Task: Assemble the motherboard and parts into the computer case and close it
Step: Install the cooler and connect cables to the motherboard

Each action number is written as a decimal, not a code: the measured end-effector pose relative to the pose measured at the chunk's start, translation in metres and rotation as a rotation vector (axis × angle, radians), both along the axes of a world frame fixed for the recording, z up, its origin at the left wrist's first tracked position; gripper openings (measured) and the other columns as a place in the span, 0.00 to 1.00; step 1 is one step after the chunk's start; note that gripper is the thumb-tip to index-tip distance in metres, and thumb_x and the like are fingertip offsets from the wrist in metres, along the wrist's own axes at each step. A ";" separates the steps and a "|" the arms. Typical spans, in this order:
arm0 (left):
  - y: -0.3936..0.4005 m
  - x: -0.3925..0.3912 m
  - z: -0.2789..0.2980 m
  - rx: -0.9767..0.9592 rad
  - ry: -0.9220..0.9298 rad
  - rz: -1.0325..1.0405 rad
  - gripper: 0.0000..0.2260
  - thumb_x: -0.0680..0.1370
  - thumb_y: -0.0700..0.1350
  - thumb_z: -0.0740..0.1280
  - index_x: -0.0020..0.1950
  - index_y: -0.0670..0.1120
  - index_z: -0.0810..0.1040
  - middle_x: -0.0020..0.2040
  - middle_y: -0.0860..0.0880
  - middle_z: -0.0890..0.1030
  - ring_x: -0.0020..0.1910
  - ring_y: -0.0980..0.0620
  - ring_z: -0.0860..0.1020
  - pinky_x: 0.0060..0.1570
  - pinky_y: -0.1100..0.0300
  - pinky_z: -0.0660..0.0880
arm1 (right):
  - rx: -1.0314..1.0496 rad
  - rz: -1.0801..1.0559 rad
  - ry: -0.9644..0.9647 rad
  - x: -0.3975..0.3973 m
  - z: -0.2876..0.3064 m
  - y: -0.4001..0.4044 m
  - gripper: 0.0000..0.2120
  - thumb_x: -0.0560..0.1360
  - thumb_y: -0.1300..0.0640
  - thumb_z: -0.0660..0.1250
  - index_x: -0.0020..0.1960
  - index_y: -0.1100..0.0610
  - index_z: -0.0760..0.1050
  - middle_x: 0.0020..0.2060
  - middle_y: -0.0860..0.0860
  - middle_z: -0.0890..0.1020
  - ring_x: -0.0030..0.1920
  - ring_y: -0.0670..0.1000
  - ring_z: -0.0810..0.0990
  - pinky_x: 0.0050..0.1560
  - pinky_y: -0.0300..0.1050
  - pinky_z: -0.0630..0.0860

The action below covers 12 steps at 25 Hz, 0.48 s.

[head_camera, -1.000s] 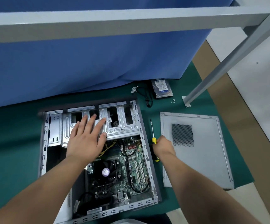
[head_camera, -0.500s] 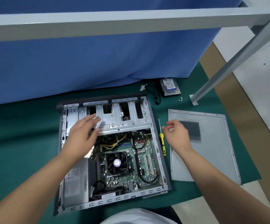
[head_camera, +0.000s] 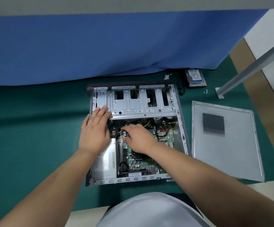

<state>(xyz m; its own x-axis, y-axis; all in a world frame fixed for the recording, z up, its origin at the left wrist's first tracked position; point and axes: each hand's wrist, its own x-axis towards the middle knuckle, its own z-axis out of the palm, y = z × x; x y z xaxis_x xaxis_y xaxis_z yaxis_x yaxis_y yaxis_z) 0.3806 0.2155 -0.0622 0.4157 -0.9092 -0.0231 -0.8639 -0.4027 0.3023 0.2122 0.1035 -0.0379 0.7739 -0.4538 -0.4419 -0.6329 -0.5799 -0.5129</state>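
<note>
The open computer case [head_camera: 181, 115] lies on its side on a green mat [head_camera: 34, 136]. Its green motherboard [head_camera: 137, 161] sits inside, below the silver drive cage [head_camera: 141, 107]. My left hand [head_camera: 94, 133] rests flat with straight fingers on the cage's lower left corner. My right hand [head_camera: 141, 138] reaches into the case over the motherboard, its fingertips at the yellow cables [head_camera: 147, 124] under the cage edge; it is blurred and seems to hold nothing. The grey side panel [head_camera: 231, 153] lies flat to the right of the case.
A power supply [head_camera: 105, 163] fills the case's lower left. A hard drive [head_camera: 195, 77], a black cable [head_camera: 180, 89], a small bracket [head_camera: 167, 77] and loose screws [head_camera: 205, 91] lie at the back right. A slanted metal leg [head_camera: 247, 69] stands there; a blue curtain [head_camera: 83, 46] hangs behind.
My right hand left the screwdriver beside the case and moved left into the case onto the cables. My left hand slid down to the cage's lower left corner. The screwdriver is out of sight.
</note>
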 end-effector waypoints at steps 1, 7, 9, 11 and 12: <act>0.000 -0.001 0.000 0.001 -0.007 -0.001 0.27 0.76 0.47 0.53 0.77 0.52 0.67 0.82 0.55 0.60 0.82 0.53 0.54 0.79 0.46 0.55 | -0.026 0.036 0.020 0.010 -0.006 0.000 0.24 0.83 0.53 0.62 0.79 0.51 0.65 0.74 0.51 0.72 0.72 0.56 0.68 0.72 0.55 0.68; -0.003 0.000 0.001 -0.015 0.015 0.000 0.29 0.75 0.48 0.50 0.77 0.52 0.68 0.82 0.55 0.61 0.82 0.52 0.55 0.79 0.45 0.55 | 0.008 0.021 0.090 0.040 -0.028 -0.003 0.18 0.84 0.50 0.59 0.72 0.49 0.73 0.60 0.54 0.82 0.67 0.59 0.69 0.69 0.55 0.64; -0.003 -0.001 0.002 -0.026 0.023 0.000 0.28 0.76 0.49 0.50 0.76 0.52 0.68 0.82 0.54 0.62 0.81 0.52 0.56 0.78 0.45 0.56 | 0.038 -0.073 -0.004 0.038 -0.027 -0.005 0.15 0.83 0.47 0.61 0.68 0.46 0.77 0.53 0.50 0.85 0.61 0.58 0.75 0.67 0.53 0.68; -0.003 -0.002 0.004 -0.049 0.031 0.001 0.27 0.77 0.49 0.50 0.75 0.52 0.69 0.81 0.53 0.63 0.81 0.51 0.57 0.78 0.45 0.57 | 0.083 -0.163 -0.103 0.028 -0.027 -0.009 0.12 0.83 0.46 0.63 0.63 0.44 0.80 0.47 0.47 0.86 0.53 0.56 0.80 0.59 0.50 0.74; -0.002 -0.002 0.005 -0.062 0.029 0.003 0.25 0.77 0.49 0.51 0.74 0.52 0.70 0.81 0.53 0.64 0.80 0.50 0.59 0.77 0.45 0.57 | 0.131 -0.223 -0.149 0.020 -0.029 -0.011 0.10 0.83 0.47 0.63 0.60 0.45 0.81 0.43 0.46 0.85 0.47 0.52 0.80 0.51 0.47 0.75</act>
<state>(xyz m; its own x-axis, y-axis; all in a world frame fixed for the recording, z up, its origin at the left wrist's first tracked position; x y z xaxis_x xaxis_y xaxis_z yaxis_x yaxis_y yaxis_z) 0.3781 0.2132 -0.0568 0.4180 -0.9082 0.0213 -0.8536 -0.3847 0.3513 0.2321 0.0924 -0.0665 0.7222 -0.5665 -0.3969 -0.6495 -0.3582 -0.6707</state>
